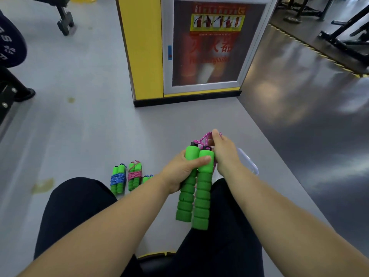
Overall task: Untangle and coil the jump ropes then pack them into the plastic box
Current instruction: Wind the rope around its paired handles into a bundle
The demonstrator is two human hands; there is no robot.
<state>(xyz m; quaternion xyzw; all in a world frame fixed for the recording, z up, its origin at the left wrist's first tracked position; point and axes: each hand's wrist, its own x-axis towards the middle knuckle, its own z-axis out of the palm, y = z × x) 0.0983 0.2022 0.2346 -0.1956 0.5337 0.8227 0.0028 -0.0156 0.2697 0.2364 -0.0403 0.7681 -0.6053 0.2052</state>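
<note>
The left hand (179, 172) has its grip curled round two green handles (201, 198) held over the lap, and the right hand (225, 154) pinches their pink rope (205, 139) just above. The right wrist hides most of the plastic box (249, 162). Two wound bundles (118, 179) lie on the floor (99, 126) to the left, near a fire cabinet (205, 47).

Far cabinet door (209, 48): big red Chinese characters, 火 and 品-like shapes legible; the blurred English line below reads "…inguish…" (glare hides the rest). Yellow pictogram strip (217, 22) above: small print unreadable. Dark plate (10, 47) far left: white marks, illegible.
</note>
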